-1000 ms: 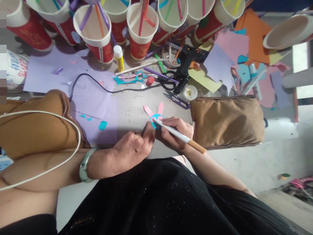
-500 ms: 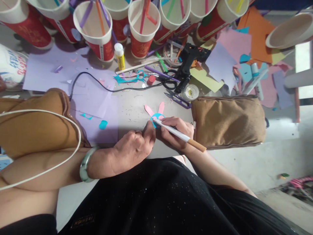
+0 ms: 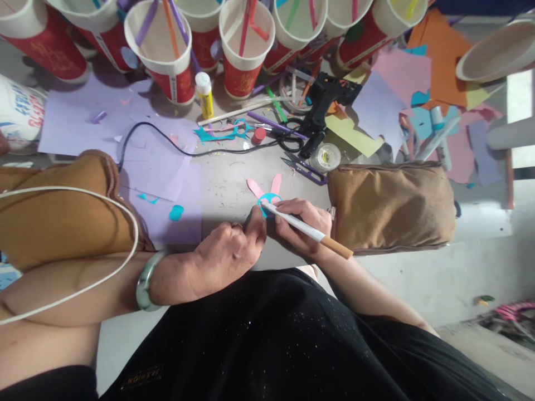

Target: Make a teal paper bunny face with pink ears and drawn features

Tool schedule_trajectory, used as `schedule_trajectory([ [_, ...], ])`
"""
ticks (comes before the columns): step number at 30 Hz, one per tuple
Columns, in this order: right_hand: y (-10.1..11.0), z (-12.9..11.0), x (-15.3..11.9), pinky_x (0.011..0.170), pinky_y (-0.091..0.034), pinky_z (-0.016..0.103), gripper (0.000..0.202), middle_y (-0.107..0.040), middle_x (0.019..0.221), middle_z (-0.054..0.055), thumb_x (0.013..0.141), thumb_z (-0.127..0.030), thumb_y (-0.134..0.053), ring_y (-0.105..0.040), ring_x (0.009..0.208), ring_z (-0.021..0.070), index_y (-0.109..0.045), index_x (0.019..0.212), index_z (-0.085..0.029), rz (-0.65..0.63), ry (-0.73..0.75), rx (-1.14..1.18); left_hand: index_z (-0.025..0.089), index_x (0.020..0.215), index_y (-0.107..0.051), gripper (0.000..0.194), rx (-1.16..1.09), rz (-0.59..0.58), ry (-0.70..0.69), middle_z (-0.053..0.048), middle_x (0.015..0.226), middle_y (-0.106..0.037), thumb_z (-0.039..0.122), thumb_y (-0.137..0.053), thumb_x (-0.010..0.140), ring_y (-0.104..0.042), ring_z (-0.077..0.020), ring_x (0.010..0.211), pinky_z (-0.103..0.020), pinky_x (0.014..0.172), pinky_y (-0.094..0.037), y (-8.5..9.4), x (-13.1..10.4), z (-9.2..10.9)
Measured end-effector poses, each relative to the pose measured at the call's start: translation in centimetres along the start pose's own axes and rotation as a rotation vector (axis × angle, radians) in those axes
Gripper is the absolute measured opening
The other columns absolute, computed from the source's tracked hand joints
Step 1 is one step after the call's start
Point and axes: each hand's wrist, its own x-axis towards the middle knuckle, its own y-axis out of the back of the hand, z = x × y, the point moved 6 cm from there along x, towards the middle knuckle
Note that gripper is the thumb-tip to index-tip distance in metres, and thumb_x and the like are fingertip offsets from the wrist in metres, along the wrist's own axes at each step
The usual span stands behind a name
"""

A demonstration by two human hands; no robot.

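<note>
A small paper rabbit head (image 3: 270,196), blue with pink ears and pink pieces on its face, lies on the table between my hands. My left hand (image 3: 228,248) is curled, its fingertips pressed together at the rabbit's lower left edge. In my right hand (image 3: 313,215) is a marker (image 3: 298,225) with a white barrel and a brown-orange end, gripped like a pen. The marker's tip touches the rabbit's face or hovers just over it; I cannot tell which. My fingers hide the lower part of the rabbit.
Brown pouches lie at right (image 3: 393,209) and left (image 3: 62,206). Behind are a glue gun (image 3: 328,94) with its black cord, purple thread snips (image 3: 307,170), a glue stick (image 3: 204,97) and several red paper cups (image 3: 242,75) holding straws. Purple paper (image 3: 83,106) covers the left side.
</note>
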Motion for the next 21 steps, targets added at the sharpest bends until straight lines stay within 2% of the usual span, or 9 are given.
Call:
schedule_trajectory([
  [10,0.16,0.05,0.04,0.062,-0.06,0.026,0.009,-0.079,0.087,0.003,0.093,-0.022,-0.066,-0.075,0.072,0.0152,-0.062,0.101,-0.023,0.002,-0.023,-0.033,0.003,0.15,-0.051,0.053,-0.018,-0.004,0.003,-0.03,0.159,-0.047,0.022,-0.052,0.101,-0.066,-0.0138,0.062,-0.031,0.053,-0.053,-0.13,-0.09,-0.01],
  [16,0.04,0.12,0.05,0.061,-0.06,0.026,0.008,-0.078,0.086,0.003,0.092,-0.021,-0.066,-0.074,0.069,0.0149,-0.063,0.099,-0.023,-0.003,-0.036,-0.037,0.0,0.148,-0.052,0.051,0.014,0.013,-0.005,-0.031,0.158,-0.047,0.021,-0.051,0.101,-0.065,-0.0144,0.061,-0.032,0.052,-0.053,-0.07,-0.04,0.05],
  [21,0.34,0.03,0.13,0.06,-0.059,0.026,0.008,-0.077,0.085,0.001,0.092,-0.021,-0.066,-0.073,0.067,0.014,-0.063,0.1,-0.023,0.028,-0.035,-0.026,0.004,0.147,-0.055,0.049,0.009,0.014,-0.007,-0.03,0.159,-0.046,0.021,-0.05,0.102,-0.065,-0.0139,0.061,-0.032,0.052,-0.052,-0.15,-0.06,0.02],
])
